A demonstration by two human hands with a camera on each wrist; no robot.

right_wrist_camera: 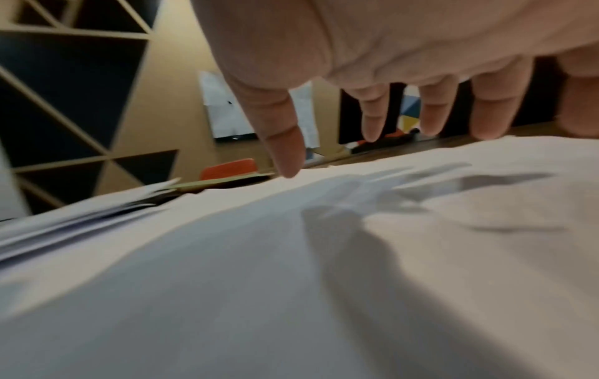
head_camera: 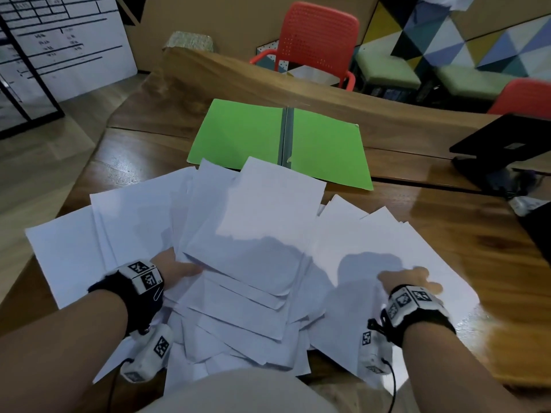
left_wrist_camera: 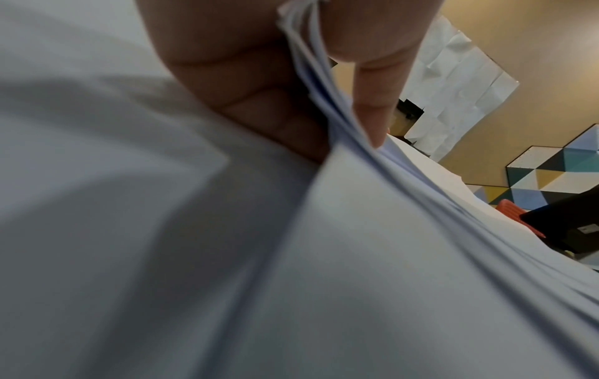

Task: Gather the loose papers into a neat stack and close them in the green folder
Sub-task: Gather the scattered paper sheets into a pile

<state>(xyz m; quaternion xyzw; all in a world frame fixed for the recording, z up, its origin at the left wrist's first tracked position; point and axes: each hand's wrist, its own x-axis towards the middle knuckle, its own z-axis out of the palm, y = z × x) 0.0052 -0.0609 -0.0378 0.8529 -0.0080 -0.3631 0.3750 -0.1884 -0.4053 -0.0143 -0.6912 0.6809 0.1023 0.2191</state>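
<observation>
Several loose white papers (head_camera: 253,222) lie fanned across the near half of the wooden table (head_camera: 465,222). The green folder (head_camera: 238,132) lies open and flat just beyond them, its grey spine up the middle. My left hand (head_camera: 176,271) pinches a bunch of sheets (left_wrist_camera: 324,89) at their near left corner, thumb on one side and fingers on the other, lifting that edge. My right hand (head_camera: 408,280) hovers with spread straight fingers (right_wrist_camera: 285,151) just above the papers (right_wrist_camera: 324,256) at the right, fingertips close to the sheet.
A black laptop (head_camera: 504,141) on a stand sits at the table's right edge. Red chairs (head_camera: 316,43) stand beyond the far edge. A whiteboard (head_camera: 59,46) leans at the back left. Bare wood shows right of the papers.
</observation>
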